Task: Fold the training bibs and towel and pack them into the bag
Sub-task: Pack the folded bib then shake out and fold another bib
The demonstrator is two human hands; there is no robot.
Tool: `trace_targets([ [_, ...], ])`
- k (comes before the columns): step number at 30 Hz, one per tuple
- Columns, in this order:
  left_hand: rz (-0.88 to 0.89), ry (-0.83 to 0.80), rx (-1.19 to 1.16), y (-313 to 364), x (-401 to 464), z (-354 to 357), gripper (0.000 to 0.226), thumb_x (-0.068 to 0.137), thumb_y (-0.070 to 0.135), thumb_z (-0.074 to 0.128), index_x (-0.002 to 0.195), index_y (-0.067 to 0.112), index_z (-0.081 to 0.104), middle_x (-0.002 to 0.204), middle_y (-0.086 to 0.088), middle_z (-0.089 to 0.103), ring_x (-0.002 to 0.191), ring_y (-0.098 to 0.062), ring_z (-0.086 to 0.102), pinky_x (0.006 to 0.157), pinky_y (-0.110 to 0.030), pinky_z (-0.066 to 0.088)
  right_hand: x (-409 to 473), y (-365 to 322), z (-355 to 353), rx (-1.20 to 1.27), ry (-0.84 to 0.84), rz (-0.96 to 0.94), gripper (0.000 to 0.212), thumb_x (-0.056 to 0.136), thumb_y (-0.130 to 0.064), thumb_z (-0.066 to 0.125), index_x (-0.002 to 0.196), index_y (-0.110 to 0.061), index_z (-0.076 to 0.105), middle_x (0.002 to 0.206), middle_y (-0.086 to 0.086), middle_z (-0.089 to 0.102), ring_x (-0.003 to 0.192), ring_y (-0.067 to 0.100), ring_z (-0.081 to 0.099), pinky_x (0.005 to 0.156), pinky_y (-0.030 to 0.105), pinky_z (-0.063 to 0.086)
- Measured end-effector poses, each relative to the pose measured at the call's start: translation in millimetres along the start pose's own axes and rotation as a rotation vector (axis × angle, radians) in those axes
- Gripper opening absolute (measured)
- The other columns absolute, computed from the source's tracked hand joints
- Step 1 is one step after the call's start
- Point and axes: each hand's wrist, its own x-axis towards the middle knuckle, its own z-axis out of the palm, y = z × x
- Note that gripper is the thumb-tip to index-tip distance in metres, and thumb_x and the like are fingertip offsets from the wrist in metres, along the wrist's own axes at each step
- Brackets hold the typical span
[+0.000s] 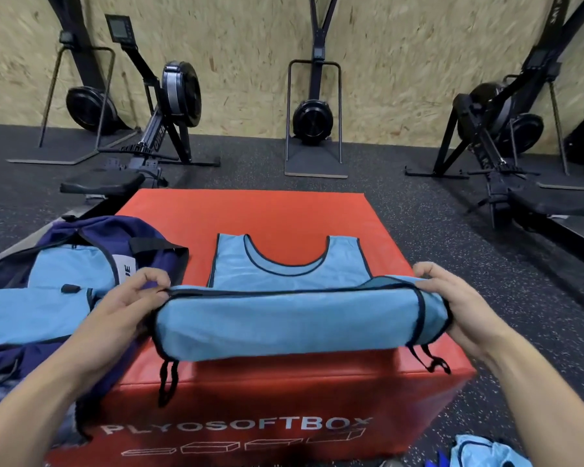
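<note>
Your left hand (132, 298) pinches the left end of the light blue bib (294, 318) at centre frame, and your right hand (452, 298) curls round its right end. The bib's lower half is lifted and doubled toward its neckline, which lies flat on the red plyo box (284, 210). At the left of the frame the navy bag (91, 230) sits open with blue fabric inside. Another bib (482, 453) lies on the floor at lower right.
</note>
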Motion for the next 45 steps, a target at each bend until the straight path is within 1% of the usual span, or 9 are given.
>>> trace_targets([
  [4,-0.069,0.210,0.110,-34.1,47.8,14.6,0.015,0.102,0.010,0.050,0.104,0.021,0.060,0.081,-0.012,0.068,0.067,-0.014,0.062,0.062,-0.027,0.049,51.6,31.9,6.6,-0.273,0.129,0.116,0.011,0.098,-0.021,0.062,0.108,-0.024,0.062,0.102,0.006,0.072,0.083,0.015,0.067,0.070,0.032,0.047],
  [7,-0.213,0.143,0.281,-70.9,71.1,14.0,0.017,0.101,0.031,0.057,0.114,0.041,0.062,0.091,-0.010,0.072,0.082,-0.019,0.063,0.083,-0.044,0.053,76.8,61.8,11.8,-0.495,0.115,0.211,0.044,0.097,-0.041,0.061,0.139,-0.039,0.047,0.135,-0.008,0.057,0.115,0.010,0.058,0.095,0.028,0.046],
  [12,-0.260,0.039,0.436,-87.6,75.8,10.7,0.039,0.088,0.002,0.072,0.113,0.031,0.064,0.080,-0.013,0.070,0.069,-0.022,0.062,0.075,-0.034,0.050,84.0,90.4,12.8,-0.849,0.010,0.237,0.088,0.073,-0.051,0.084,0.146,-0.045,0.035,0.126,-0.008,0.054,0.119,0.010,0.053,0.095,0.029,0.045],
  [18,-0.194,0.114,0.713,-101.7,76.5,4.2,0.037,0.082,0.003,0.073,0.106,0.030,0.070,0.100,-0.005,0.068,0.081,-0.031,0.067,0.086,-0.040,0.053,85.0,104.1,6.1,-0.993,0.139,0.074,0.042,0.091,-0.006,0.060,0.117,-0.038,0.053,0.088,-0.009,0.057,0.076,0.017,0.060,0.067,0.031,0.045],
  [23,-0.204,0.190,0.871,-101.9,79.6,6.7,0.023,0.083,0.020,0.074,0.102,0.032,0.070,0.087,0.004,0.068,0.073,-0.013,0.063,0.074,-0.029,0.046,85.5,101.7,10.2,-1.018,0.187,0.055,0.007,0.093,-0.035,0.065,0.100,-0.032,0.064,0.080,-0.006,0.062,0.071,0.010,0.058,0.062,0.026,0.045],
  [32,-0.091,0.309,0.688,-90.8,94.8,30.0,0.007,0.093,0.023,0.067,0.087,0.021,0.065,0.081,0.000,0.067,0.077,-0.021,0.062,0.065,-0.027,0.043,106.7,104.3,9.7,-0.896,0.307,0.079,0.014,0.097,-0.030,0.059,0.084,-0.027,0.063,0.083,-0.007,0.068,0.084,0.017,0.061,0.066,0.032,0.041],
  [36,-0.100,0.325,0.636,-101.7,102.4,28.2,0.014,0.096,0.023,0.064,0.083,0.019,0.060,0.058,-0.013,0.056,0.047,-0.014,0.036,0.043,-0.025,0.029,108.7,108.8,8.1,-0.875,0.325,0.117,0.006,0.093,-0.032,0.068,0.088,-0.030,0.065,0.087,-0.003,0.070,0.089,0.017,0.065,0.070,0.033,0.046],
  [42,-0.169,0.178,0.578,-98.8,103.6,21.9,0.007,0.101,0.034,0.053,0.098,0.032,0.059,0.059,-0.003,0.046,0.053,-0.016,0.039,0.050,-0.024,0.034,106.2,94.8,2.8,-0.809,0.181,0.179,0.007,0.099,-0.045,0.053,0.103,-0.041,0.057,0.074,-0.002,0.062,0.061,0.023,0.059,0.054,0.030,0.038],
  [45,-0.209,-0.038,0.539,-88.8,95.1,4.9,0.017,0.101,0.044,0.050,0.105,0.040,0.066,0.080,-0.001,0.061,0.071,-0.012,0.049,0.071,-0.030,0.039,95.0,81.4,-7.5,-0.691,-0.023,0.297,0.019,0.100,-0.050,0.048,0.111,-0.052,0.063,0.086,-0.006,0.062,0.076,0.015,0.055,0.072,0.032,0.040],
])
